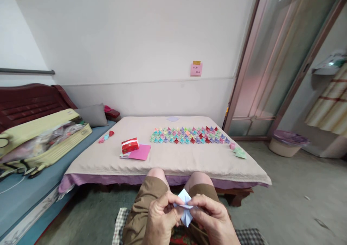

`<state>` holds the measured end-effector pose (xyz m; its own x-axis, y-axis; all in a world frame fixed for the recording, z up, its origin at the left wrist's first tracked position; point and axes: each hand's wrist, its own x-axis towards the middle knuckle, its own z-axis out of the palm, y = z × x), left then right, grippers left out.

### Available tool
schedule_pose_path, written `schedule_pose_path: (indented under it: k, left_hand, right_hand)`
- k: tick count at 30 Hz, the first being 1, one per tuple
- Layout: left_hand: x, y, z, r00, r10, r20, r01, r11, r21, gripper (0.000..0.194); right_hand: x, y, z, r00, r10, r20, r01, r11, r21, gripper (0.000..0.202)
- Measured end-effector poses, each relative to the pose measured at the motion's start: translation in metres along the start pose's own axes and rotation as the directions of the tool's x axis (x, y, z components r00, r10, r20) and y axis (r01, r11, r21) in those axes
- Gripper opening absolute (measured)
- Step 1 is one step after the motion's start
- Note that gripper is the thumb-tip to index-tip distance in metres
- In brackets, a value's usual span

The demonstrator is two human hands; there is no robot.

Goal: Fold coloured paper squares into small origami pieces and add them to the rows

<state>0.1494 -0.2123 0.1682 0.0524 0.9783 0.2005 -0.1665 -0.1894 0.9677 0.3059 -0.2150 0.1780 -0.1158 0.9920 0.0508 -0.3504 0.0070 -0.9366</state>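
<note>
Between my two hands, just above my lap, is a small pale blue folded paper (pixel 185 210) with pointed corners at its top and bottom. My left hand (pixel 164 214) pinches its left side between thumb and fingers. On the right side, the thumb and index finger of my right hand (pixel 210 216) grip the same paper. Beyond my knees, rows of small colourful folded paper pieces (pixel 187 135) stand on the cloth-covered table (pixel 173 161).
A red tissue pack (pixel 130 145) rests beside pink paper sheets (pixel 142 152). Green paper (pixel 240 153) lies near the table's right edge. An open yellow suitcase (pixel 48 140) is at the left, a lidless bin (pixel 286 147) on the floor at the right.
</note>
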Motion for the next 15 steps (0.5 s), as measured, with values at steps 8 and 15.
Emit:
schedule_pose_path:
  k: [8, 15]
  left_hand:
    - [-0.004, 0.018, -0.003, 0.992, 0.103, 0.069, -0.102, 0.995, -0.017, 0.015]
    - [-0.002, 0.024, -0.008, 0.983, 0.12, 0.136, -0.136, 0.983, 0.121, 0.018]
  right_hand:
    - [-0.002, 0.001, -0.002, 0.995, -0.084, 0.044, 0.086, 0.996, -0.036, 0.01]
    - [-0.003, -0.009, -0.006, 0.985, -0.137, 0.102, 0.149, 0.981, -0.127, 0.012]
